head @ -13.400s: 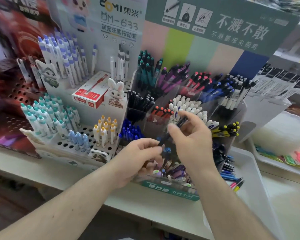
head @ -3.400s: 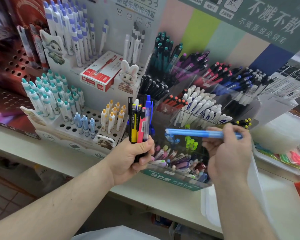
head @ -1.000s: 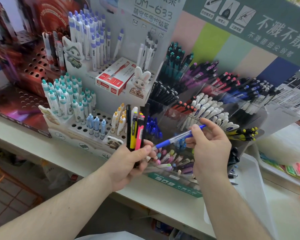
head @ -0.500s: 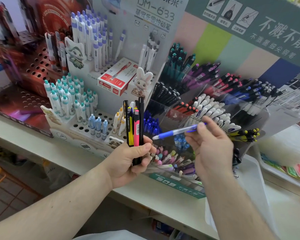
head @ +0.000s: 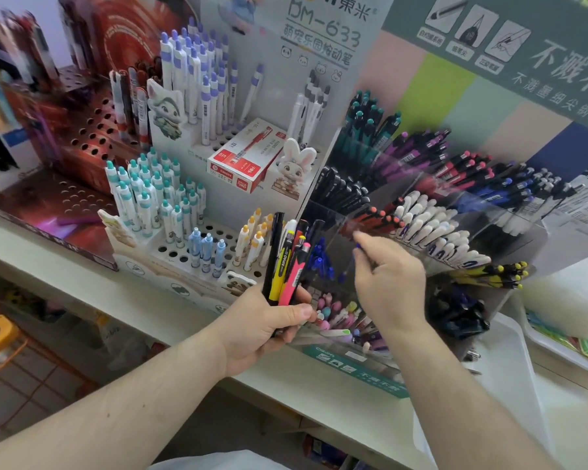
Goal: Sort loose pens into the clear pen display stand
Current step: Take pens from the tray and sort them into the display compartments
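- The left hand [head: 269, 325] grips a bundle of pens [head: 287, 262] and holds it upright, with thumb and fingers curled around the lower ends; a black, a yellow and a pink pen are in front.
- The right hand [head: 387, 283] is just to the right of the bundle, apart from it. Its fingers are drawn together on a blue pen [head: 348, 266], which is blurred, so only short blue parts of it show beside the fingers.
- Both hands are in front of the clear pen display stand [head: 333, 184], at its near left part. The blue pen is over the compartment where blue pens [head: 319, 261] stand.
- Below the hands, the nearest compartment holds mixed pastel pens [head: 336, 310].
- Farther to the right are the white pens [head: 431, 228], and at the near right the yellow and black pens [head: 489, 274].
- Left of the clear stand is a white stepped stand [head: 170, 252] with a red box [head: 245, 159] on it.
- All stand on the pale worktop [head: 65, 266].
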Demonstrator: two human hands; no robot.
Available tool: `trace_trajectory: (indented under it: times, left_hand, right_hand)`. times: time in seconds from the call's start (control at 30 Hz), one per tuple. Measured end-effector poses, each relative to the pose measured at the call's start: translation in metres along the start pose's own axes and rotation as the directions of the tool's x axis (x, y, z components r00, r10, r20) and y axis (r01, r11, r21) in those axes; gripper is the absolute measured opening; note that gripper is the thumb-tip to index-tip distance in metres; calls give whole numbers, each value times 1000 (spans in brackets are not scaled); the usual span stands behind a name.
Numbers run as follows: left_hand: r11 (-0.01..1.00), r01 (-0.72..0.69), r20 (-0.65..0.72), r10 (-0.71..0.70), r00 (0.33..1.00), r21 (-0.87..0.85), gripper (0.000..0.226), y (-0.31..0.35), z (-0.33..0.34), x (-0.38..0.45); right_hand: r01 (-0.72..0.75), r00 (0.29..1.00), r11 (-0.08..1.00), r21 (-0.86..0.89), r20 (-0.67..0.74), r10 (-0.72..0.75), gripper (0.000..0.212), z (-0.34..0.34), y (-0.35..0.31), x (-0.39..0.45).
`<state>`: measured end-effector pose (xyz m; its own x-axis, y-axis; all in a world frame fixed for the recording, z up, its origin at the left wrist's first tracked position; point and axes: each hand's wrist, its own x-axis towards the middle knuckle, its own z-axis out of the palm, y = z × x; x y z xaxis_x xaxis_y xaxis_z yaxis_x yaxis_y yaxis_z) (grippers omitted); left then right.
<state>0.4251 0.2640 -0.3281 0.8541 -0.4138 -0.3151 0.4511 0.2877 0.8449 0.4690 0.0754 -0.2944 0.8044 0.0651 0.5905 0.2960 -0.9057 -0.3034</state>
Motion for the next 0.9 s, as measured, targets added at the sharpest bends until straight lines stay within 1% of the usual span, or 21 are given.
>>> trace_trajectory:
  times: [0.07,0.13,0.17,0.27,0.3,0.33,0.4,0.43,0.47,0.5,0.53,0.57,0.6,0.63,0.67,0.7,0.73,0.83,0.9]
  left_hand:
    - [1000,-1,1,1,1000,21,9,-2,-2,2]
    - [1000,2,-4,-2,1000,26,8,-3,-4,3]
    - [1000,5,-9,-5,1000,28,8,-3,-4,3]
    - [999,11,-21,-10,1000,44,8,-3,-3,4]
    - [999,11,-24,-10,1000,51,7,-3,-2,3]
    - [998,11,-27,-9,1000,58,7,-2,-2,3]
    - [997,13,-30,-11,1000,73,7,-1,-1,3]
    - [996,15,-31,-12,999,85,7,-1,-1,4]
    - [995,15,-33,-12,999,103,7,-1,0,4]
    - [992,11,-33,-7,999,125,7,-2,1,5]
    - [989,4,-29,0,1000,145,7,-1,2,5]
    - [987,-7,-18,10,1000,158,8,-1,3,5]
    - [986,-18,-3,19,1000,166,8,0,4,5]
    - [984,-30,14,28,1000,175,9,1,5,4]
    - [981,-41,29,36,999,190,10,2,7,4]
    - [976,-52,41,45,998,210,12,3,8,5]
    - [971,-63,51,53,997,231,14,3,8,5]
    - [944,-89,74,68,995,319,15,1,8,6]
    - [909,-103,76,79,994,404,12,-1,7,8]
  right_hand:
    - [15,986,990,-137,168,8,22,8,1,-2]
    - [6,935,972,-236,345,78,23,13,-4,-6]
    - [5,921,963,-271,376,101,23,15,-8,-8]
    - [14,930,940,-341,351,113,32,14,-9,-11]
    - [19,922,934,-356,368,122,35,12,-9,-11]
    - [32,902,929,-369,411,132,37,9,-10,-10]
    - [64,839,926,-372,522,152,38,5,-14,-8]
    - [85,820,926,-367,553,144,37,4,-16,-6]
    - [98,819,930,-354,559,126,35,2,-17,-5]
    - [87,843,943,-321,528,102,35,-1,-18,-4]
    - [36,887,970,-241,454,80,34,-5,-21,-2]
    - [-66,927,992,-105,361,100,31,-11,-24,0]
    - [-193,940,979,66,298,166,28,-15,-27,4]
    - [-319,922,926,202,292,254,26,-19,-30,7]
    - [-419,890,861,288,319,326,25,-23,-35,11]
    - [-472,866,818,329,346,361,25,-27,-38,13]
    - [-492,854,801,342,368,368,25,-30,-38,14]
    - [-513,829,780,359,445,340,30,-37,-39,19]
    - [-488,824,798,353,489,288,29,-40,-39,23]
